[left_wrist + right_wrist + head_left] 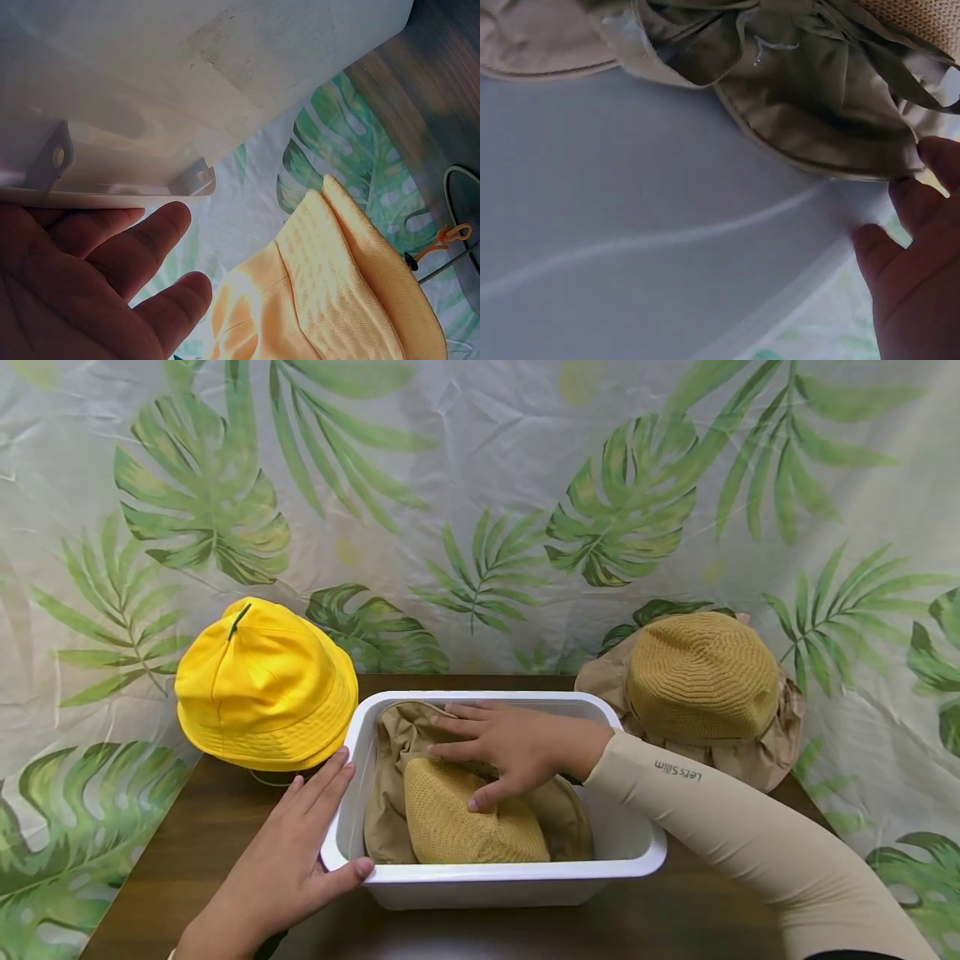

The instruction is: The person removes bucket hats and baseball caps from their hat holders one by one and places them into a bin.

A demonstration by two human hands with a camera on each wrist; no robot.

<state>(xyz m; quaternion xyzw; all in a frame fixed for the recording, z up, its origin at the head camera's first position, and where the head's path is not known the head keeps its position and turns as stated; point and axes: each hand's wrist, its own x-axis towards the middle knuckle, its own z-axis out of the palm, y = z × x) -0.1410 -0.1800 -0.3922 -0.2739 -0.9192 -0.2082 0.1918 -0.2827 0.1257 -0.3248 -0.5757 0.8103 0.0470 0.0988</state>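
A tan sun hat (480,822) with a woven crown and a wide fabric brim lies in a white plastic basin (510,870). My right hand (517,743) reaches over the basin's right side, fingers spread across the hat's crown and far brim. In the right wrist view, the fingertips are at the edge of the brim (817,142), near a fabric bow. My left hand (292,843) rests against the basin's left rim, its fingers extended along the outside and the thumb at the front corner. The left wrist view shows those fingers (142,247) below the rim.
To the left of the basin stands a yellow bucket hat (262,693), apparently on a wire stand. Another tan hat (701,681) with a woven crown sits at the right. The dark wooden table (195,835) meets a leaf-print cloth (480,485) behind.
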